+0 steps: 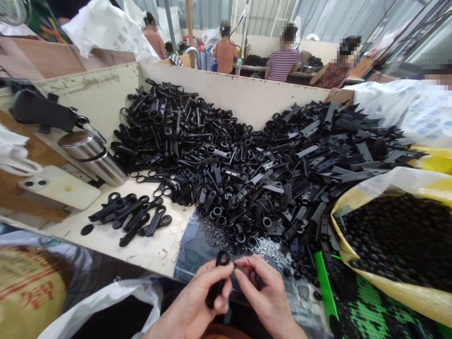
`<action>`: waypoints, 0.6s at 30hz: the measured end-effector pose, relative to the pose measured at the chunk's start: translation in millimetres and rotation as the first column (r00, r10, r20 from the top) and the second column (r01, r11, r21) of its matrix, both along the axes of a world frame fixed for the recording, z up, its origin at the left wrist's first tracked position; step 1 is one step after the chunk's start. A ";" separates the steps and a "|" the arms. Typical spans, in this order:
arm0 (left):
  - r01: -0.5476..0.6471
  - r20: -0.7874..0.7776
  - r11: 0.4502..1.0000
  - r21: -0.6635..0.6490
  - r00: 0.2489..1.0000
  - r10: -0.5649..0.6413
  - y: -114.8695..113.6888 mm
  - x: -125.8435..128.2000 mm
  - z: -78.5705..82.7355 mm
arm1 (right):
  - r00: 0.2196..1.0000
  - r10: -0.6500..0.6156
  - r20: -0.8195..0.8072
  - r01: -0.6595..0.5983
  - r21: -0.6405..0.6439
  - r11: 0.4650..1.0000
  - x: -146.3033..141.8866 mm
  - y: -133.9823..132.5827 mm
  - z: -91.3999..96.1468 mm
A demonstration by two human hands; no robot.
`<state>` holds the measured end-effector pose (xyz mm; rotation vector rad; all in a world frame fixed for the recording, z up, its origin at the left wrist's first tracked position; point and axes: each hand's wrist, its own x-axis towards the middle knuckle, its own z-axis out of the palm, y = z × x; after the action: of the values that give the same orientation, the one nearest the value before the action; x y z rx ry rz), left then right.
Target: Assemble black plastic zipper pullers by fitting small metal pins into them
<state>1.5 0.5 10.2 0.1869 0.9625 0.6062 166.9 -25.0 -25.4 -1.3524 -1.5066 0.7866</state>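
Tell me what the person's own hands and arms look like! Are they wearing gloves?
No gloves! The left hand and right hand are both bare, ordinary human hands. I can't see any rings, watch or bracelet, and no sleeves show on the parts of the arms in view. The rest is out of the picture.

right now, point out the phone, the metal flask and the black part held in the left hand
Phone (pixel 58 187), head view: its back.
Metal flask (pixel 106 167), head view: its body.
Black part (pixel 213 294), head view: its handle.
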 end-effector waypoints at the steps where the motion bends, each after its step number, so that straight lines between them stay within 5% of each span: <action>1: 0.032 0.021 0.999 0.014 0.999 -0.032 0.4 -2.8 1.6 | 1.000 -0.014 -0.005 0.014 -0.018 1.000 0.5 0.5 -0.3; 7: 0.156 -0.067 0.963 0.219 0.987 -0.144 -2.7 -19.1 5.4 | 0.993 0.060 0.101 -0.062 0.021 0.998 0.3 3.3 3.4; 18: 0.243 -0.325 0.919 0.311 0.936 -0.137 -8.6 -21.5 -10.7 | 0.928 0.148 0.342 -0.199 0.121 0.973 -10.8 14.5 13.1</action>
<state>-20.0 -8.1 -0.6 0.6991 1.1064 0.5712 156.1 -10.5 -12.3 -1.2919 -1.9327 0.5534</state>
